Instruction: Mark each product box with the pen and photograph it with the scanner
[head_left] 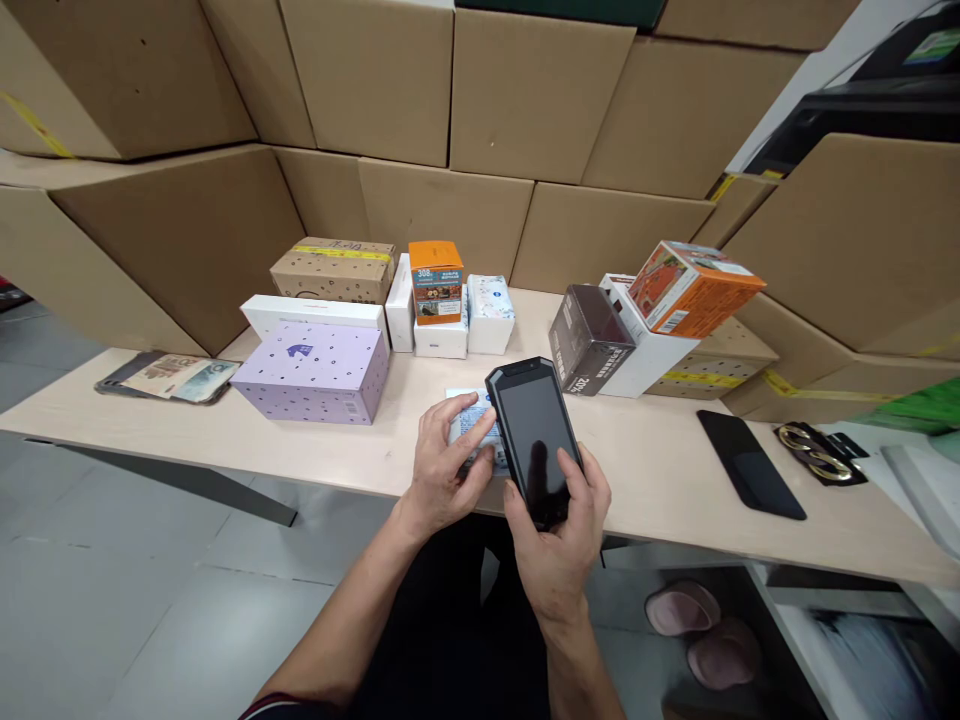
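Note:
My right hand (559, 535) is closed round a black rugged handheld device (534, 438) with a dark screen, held tilted above the table's front edge; the thumb rests on the screen. My left hand (442, 465) grips a small white packet with blue print (471, 425) that lies on the light wooden table (315, 450), just left of the device. The packet is partly hidden by my fingers and the device.
On the table stand a lilac box (311, 370), white boxes (311, 312), a taped brown carton (334, 268), an orange-topped box (436, 280), a dark brown box (587, 340) and an orange box (690, 287). A black case (750, 463) and scissors (817, 455) lie right. Large cartons wall the back.

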